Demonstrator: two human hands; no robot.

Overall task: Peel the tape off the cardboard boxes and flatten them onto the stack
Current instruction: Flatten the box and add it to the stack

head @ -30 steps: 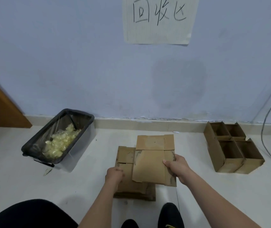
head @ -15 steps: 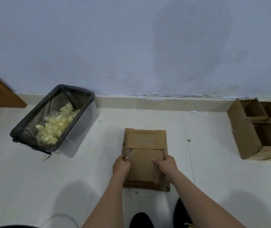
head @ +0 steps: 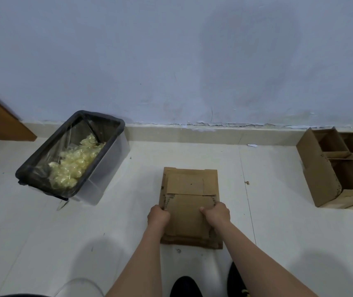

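Cardboard flattened box [head: 185, 217] atop stack [head: 211, 243]; left hand [head: 158, 216] grips its left edge; right hand [head: 216, 212] grips right edge, thumb on top.

1. There is one view only, from a wide-angle camera worn on the person's head.
2. It looks forward and steeply down over both forearms to the floor [head: 42, 228] in front of the person.
3. The left hand [head: 158, 215] and right hand [head: 216, 213] sit low and central, close to the lens.
4. The wall [head: 171, 61] fills the upper half, facing the camera, farther off.
5. The person's shoes [head: 185, 287] show at the bottom edge, almost straight below.
6. Straight lines bow near the edges.
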